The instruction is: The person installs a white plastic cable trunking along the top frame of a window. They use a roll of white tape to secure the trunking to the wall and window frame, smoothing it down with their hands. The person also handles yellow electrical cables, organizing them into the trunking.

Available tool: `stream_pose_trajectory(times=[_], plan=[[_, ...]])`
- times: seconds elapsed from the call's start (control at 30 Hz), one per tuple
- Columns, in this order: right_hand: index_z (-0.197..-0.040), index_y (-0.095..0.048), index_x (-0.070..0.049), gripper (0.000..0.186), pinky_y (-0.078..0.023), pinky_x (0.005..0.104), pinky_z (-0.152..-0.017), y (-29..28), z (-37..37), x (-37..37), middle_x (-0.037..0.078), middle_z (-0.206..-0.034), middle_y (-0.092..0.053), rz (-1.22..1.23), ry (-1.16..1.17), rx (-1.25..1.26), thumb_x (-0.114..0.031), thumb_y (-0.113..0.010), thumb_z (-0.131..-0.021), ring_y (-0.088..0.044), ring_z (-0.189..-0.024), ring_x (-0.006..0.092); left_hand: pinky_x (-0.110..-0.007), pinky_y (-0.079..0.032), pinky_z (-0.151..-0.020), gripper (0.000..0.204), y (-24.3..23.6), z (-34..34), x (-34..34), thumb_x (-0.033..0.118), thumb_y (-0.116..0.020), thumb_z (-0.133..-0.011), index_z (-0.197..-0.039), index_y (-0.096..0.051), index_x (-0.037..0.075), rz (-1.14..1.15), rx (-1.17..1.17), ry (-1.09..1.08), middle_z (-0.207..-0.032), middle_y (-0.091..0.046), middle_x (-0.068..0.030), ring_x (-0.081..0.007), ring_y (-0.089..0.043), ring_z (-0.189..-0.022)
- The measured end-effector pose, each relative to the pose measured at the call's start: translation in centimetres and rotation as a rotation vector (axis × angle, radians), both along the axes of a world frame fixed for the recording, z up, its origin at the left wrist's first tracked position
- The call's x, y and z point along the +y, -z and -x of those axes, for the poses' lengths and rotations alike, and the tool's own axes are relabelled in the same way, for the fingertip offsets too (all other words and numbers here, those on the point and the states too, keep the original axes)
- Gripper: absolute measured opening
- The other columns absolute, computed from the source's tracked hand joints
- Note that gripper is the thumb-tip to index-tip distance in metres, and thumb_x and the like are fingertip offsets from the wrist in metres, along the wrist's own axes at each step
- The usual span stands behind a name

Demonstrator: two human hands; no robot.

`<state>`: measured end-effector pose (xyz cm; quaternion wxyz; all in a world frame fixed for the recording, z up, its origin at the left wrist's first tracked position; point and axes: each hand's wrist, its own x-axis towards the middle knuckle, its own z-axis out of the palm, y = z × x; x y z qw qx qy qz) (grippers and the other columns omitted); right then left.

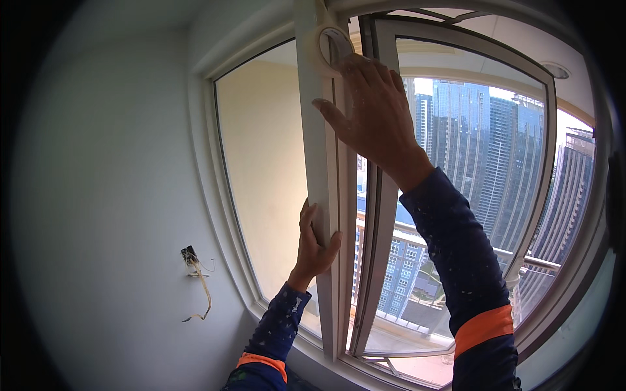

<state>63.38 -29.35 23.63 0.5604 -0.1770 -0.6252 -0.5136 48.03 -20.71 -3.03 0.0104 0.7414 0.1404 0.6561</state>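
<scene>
A roll of pale tape (353,44) is at the upper part of a light-coloured window post (317,150). My right hand (378,107) reaches up to the roll, its fingers on the roll's lower right side. The thumb of that hand stands apart, against the post. How firmly the fingers grip the roll is partly hidden behind the hand. Lower down, my left hand (316,251) is wrapped round the same post, fingers on its left side and thumb on its right.
To the right, a dark-framed window sash (551,130) stands swung outward, with a balcony railing (541,262) and tall buildings beyond. A fixed glass pane (261,150) is left of the post. Loose wires (207,293) hang from a wall box (188,254) on the left wall.
</scene>
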Motion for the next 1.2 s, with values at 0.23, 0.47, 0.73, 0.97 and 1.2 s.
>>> stream_pose_trajectory(times=[0.23,0.47,0.73,0.97,1.2], plan=[[-0.107,-0.071,-0.006,0.039,-0.041,0.0474,-0.099,-3.4,0.5,2.4,0.01,-0.101,-0.072,0.128,0.213,-0.041,-0.04,-0.077,-0.089,-0.067,-0.104,0.0254,-0.053,-0.039,-0.116,0.084,-0.6,0.8,-0.3,0.029,-0.064,-0.097,-0.161,-0.013,0.009,-0.017,-0.047,-0.006,-0.157,-0.031,-0.0261,-0.0393,-0.041,-0.143],[-0.097,-0.071,-0.006,0.021,-0.041,0.0489,-0.099,-5.2,-0.9,1.5,0.009,-0.089,-0.073,0.026,0.183,-0.16,-0.027,-0.068,-0.094,-0.07,-0.094,0.0247,-0.047,-0.042,-0.112,0.053,-15.7,1.6,-0.4,0.037,-0.044,-0.109,-0.154,-0.04,0.01,-0.409,-0.241,-0.192,-0.155,-0.045,-0.0146,-0.0295,-0.046,-0.142],[-0.119,-0.069,0.001,0.032,-0.05,0.0489,-0.098,-7.8,-1.1,-0.9,0.022,-0.102,-0.076,0.218,0.12,-0.205,-0.024,-0.065,-0.1,-0.074,-0.095,0.0329,-0.04,-0.047,-0.105,0.033,-37.2,3.0,-1.9,0.011,-0.05,-0.102,-0.132,-0.063,0.003,-0.697,-0.144,-0.421,-0.132,-0.062,-0.0165,-0.0315,-0.061,-0.122],[-0.121,-0.069,0.001,0.035,-0.06,0.0437,-0.087,-13.6,-4.2,-1.3,0.022,-0.116,-0.074,0.141,-0.07,-0.207,-0.026,-0.062,-0.1,-0.074,-0.101,0.0332,-0.05,-0.053,-0.091,0.039,-41.1,1.3,-1.2,0.013,-0.058,-0.093,-0.13,-0.062,0.003,-0.908,0.013,-0.8,-0.12,-0.064,-0.023,-0.0409,-0.065,-0.103],[-0.127,-0.068,0.001,0.04,-0.055,0.0317,-0.071,-17.6,-3.9,-10.4,0.016,-0.092,-0.074,0.605,-0.214,-0.097,-0.022,-0.068,-0.095,-0.068,-0.076,0.0182,-0.049,-0.056,-0.088,0.041,-40.9,1.0,-2.8,0.019,-0.059,-0.094,-0.132,-0.058,0.004,-0.945,0.089,-0.965,-0.116,-0.065,-0.0224,-0.0365,-0.068,-0.101]])
